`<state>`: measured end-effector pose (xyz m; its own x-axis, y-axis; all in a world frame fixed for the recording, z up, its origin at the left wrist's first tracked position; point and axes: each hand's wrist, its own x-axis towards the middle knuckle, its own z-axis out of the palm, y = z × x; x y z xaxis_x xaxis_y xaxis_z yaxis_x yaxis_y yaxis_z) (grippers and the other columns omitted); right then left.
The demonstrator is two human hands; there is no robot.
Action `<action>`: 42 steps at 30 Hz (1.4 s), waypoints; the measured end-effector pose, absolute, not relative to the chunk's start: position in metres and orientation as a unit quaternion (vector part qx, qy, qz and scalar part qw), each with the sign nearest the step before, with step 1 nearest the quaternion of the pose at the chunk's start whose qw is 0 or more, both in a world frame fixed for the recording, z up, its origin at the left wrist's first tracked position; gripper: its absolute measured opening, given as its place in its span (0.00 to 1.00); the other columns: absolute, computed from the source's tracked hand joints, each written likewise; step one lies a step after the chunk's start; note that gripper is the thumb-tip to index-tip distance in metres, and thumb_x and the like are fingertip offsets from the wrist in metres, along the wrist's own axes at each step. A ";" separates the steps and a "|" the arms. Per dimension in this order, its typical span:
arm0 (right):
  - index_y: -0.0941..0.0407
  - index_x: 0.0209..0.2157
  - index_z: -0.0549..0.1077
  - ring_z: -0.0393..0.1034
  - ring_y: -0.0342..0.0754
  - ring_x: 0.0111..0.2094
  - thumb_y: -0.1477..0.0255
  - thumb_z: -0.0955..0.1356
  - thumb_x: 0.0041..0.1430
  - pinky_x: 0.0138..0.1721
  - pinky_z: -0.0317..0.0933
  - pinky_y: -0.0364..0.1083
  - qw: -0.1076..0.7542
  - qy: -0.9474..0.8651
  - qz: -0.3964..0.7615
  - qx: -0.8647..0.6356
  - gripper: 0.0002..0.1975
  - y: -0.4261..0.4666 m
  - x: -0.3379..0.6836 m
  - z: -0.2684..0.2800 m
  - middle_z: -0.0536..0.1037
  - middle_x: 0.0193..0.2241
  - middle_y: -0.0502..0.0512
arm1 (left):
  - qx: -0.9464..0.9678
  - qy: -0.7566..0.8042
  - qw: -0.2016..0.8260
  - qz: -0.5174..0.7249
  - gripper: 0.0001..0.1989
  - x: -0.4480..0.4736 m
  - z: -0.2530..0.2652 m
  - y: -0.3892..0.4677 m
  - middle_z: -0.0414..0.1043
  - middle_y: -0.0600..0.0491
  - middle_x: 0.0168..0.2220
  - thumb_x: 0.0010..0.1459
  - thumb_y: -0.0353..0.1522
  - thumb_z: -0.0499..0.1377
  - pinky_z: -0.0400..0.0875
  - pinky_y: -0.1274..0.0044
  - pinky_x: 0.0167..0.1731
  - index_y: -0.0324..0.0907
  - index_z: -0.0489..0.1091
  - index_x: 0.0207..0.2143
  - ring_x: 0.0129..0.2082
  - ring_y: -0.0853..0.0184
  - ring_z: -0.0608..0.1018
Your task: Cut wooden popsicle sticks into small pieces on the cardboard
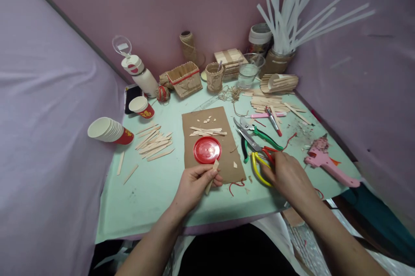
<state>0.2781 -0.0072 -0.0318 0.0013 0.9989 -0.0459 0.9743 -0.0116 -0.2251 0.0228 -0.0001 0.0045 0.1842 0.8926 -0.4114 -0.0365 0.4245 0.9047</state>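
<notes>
My left hand [199,183] is closed, pinching a flat wooden craft stick [212,176] above the near edge of a brown cardboard sheet [231,168]. A round red lid [207,149] lies on the cardboard just beyond it, with several sticks [208,131] and small cut chips [207,120] farther up. My right hand [285,174] is curled at the red handles of scissors [249,137], whose blades point away to the left. Its thumb also reaches the yellow handles [257,172] of another tool. Green-handled cutters [266,136] lie beneath and beside the scissors.
Loose sticks [155,144] and paper cups [108,131] are at left. A pink glue gun [330,163] lies at right. Along the back stand a bottle [142,79], a woven basket [186,81], a small pot [214,79], a clear cup of water [248,75] and white sticks [285,20].
</notes>
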 end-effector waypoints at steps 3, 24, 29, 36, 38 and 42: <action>0.56 0.34 0.66 0.68 0.55 0.29 0.61 0.62 0.57 0.29 0.59 0.50 0.126 -0.655 0.146 -0.731 0.13 -0.018 0.280 -0.021 0.73 0.28 0.60 | 0.407 0.530 0.649 0.363 0.13 0.020 0.004 -0.002 0.78 0.48 0.26 0.51 0.39 0.65 0.75 0.76 0.29 0.37 0.78 0.30 0.25 0.67 0.79; 0.51 0.45 0.64 0.68 0.51 0.40 0.70 0.78 0.36 0.40 0.63 0.46 0.131 -0.642 0.488 -0.577 0.33 -0.059 0.246 0.025 0.72 0.42 0.52 | 0.577 0.464 0.603 0.297 0.09 0.025 0.012 -0.012 0.80 0.52 0.27 0.58 0.32 0.58 0.73 0.79 0.32 0.43 0.80 0.30 0.28 0.66 0.80; 0.51 0.43 0.63 0.68 0.50 0.38 0.69 0.78 0.34 0.39 0.62 0.46 0.123 -0.625 0.498 -0.589 0.33 -0.061 0.244 0.028 0.72 0.40 0.50 | 0.593 0.458 0.597 0.286 0.09 0.024 0.012 -0.011 0.80 0.52 0.27 0.58 0.32 0.58 0.72 0.79 0.33 0.43 0.80 0.31 0.29 0.66 0.80; 0.51 0.42 0.62 0.68 0.49 0.36 0.68 0.78 0.35 0.37 0.61 0.46 0.115 -0.629 0.489 -0.594 0.32 -0.064 0.247 0.028 0.73 0.40 0.50 | 0.607 0.447 0.594 0.280 0.10 0.025 0.009 -0.011 0.80 0.53 0.28 0.59 0.31 0.57 0.72 0.80 0.35 0.43 0.79 0.31 0.30 0.67 0.80; 0.51 0.43 0.62 0.68 0.49 0.36 0.69 0.78 0.35 0.38 0.61 0.46 0.111 -0.629 0.489 -0.594 0.33 -0.065 0.247 0.027 0.73 0.40 0.50 | 0.609 0.449 0.590 0.283 0.10 0.025 0.009 -0.011 0.80 0.53 0.28 0.60 0.31 0.57 0.72 0.80 0.34 0.43 0.79 0.32 0.30 0.67 0.80; 0.51 0.43 0.62 0.68 0.48 0.36 0.70 0.78 0.36 0.38 0.60 0.45 0.106 -0.622 0.492 -0.600 0.32 -0.065 0.247 0.029 0.72 0.41 0.49 | 0.627 0.443 0.576 0.280 0.11 0.024 0.008 -0.011 0.80 0.53 0.29 0.60 0.31 0.57 0.72 0.81 0.34 0.42 0.79 0.30 0.30 0.68 0.80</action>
